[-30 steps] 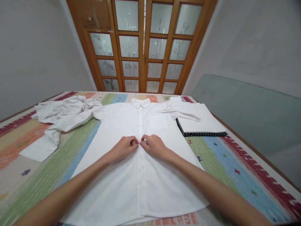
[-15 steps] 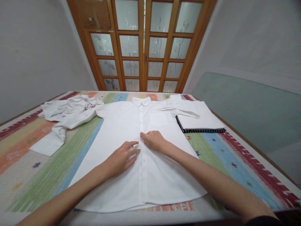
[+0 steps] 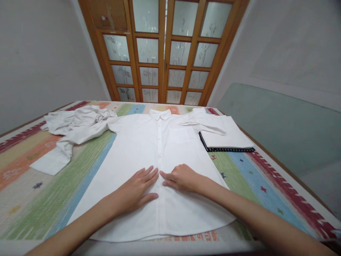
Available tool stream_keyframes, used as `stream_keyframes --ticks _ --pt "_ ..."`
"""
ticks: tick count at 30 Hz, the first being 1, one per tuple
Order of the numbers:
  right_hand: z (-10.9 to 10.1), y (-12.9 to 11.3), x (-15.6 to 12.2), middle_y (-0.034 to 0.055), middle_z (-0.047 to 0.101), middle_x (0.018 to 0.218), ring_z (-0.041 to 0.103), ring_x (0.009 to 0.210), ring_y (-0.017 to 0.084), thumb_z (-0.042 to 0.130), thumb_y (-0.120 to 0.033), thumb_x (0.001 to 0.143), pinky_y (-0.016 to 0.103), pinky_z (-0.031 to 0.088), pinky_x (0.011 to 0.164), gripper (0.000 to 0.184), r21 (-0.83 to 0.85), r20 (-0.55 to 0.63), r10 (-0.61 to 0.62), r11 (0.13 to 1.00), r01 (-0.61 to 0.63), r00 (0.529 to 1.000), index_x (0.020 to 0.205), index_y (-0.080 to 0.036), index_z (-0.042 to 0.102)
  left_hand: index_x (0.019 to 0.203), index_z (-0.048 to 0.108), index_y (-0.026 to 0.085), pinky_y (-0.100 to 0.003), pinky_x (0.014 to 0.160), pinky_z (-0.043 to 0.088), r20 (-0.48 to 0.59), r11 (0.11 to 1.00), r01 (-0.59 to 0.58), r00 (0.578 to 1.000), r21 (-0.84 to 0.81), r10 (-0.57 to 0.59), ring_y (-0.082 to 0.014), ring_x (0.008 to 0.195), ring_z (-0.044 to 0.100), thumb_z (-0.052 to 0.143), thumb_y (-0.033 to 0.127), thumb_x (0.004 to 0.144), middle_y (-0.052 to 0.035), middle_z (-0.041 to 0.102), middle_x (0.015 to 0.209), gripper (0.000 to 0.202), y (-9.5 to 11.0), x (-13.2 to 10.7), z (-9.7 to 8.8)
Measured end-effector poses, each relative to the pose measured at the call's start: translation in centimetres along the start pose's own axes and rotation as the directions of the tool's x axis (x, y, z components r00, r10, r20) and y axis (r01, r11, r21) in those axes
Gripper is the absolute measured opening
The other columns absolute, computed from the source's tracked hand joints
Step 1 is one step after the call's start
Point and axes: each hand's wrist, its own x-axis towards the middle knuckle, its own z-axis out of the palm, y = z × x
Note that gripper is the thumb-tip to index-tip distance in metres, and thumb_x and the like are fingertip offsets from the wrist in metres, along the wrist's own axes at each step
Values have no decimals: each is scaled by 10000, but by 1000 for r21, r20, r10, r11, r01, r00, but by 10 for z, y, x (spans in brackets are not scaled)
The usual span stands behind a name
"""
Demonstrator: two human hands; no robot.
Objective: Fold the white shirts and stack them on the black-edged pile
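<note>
A white button-up shirt (image 3: 128,149) lies spread face up, with its collar at the far end and its button strip running down the middle. My left hand (image 3: 140,187) rests flat on the shirt just left of the strip, fingers stretched out and thumb apart. Right of the strip, my right hand (image 3: 182,177) touches the cloth; its index finger and thumb point at the strip with a gap between them, the other fingers curled. Nothing shows between them. Several small buttons run up the strip above my hands.
A crumpled white garment (image 3: 80,122) lies at the left by the shirt's sleeve. To the right, folded white cloth (image 3: 234,133) sits on a black patterned item (image 3: 231,149), partly under the other sleeve. A striped cloth (image 3: 87,174) covers the table. Wooden glass-paned doors (image 3: 163,53) stand behind.
Both hands have moved down the button strip towards me. My left hand has flattened onto the shirt. My right thumb and index finger, pinched together before, are now apart.
</note>
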Motion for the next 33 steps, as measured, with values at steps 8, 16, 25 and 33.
stream_keyframes --ticks 8,16,25,33 --pt "-6 -6 -19 18 707 698 576 591 123 547 -385 932 229 350 602 261 326 -7 -293 903 279 956 989 -205 727 1526 248 174 -455 1186 228 76 997 37 996 67 -42 -266 1478 196 310 540 985 -122 264 1586 656 9 -4 4" --pt "2 -29 -5 57 709 803 623 698 173 515 -453 941 254 387 641 360 337 -103 -172 921 198 980 1154 -183 620 1542 170 151 -445 1187 228 84 993 51 995 105 -60 -255 1472 220 286 555 983 -151 278 1576 699 9 -6 6" --pt "13 -34 -2 23 622 678 545 618 137 557 -352 898 240 343 588 225 468 -119 19 883 39 993 770 -169 585 1461 376 196 -477 1148 321 -47 1000 25 999 19 -24 -274 1432 326 396 455 977 -124 362 1550 549 7 -6 8" --pt "22 -25 -5 -77 575 607 530 499 96 576 -95 672 196 376 497 263 826 -49 272 553 -114 961 905 -194 505 1068 643 192 -420 926 503 -172 990 61 982 -128 -83 -236 1071 582 518 256 917 -108 608 1192 205 18 6 -2"
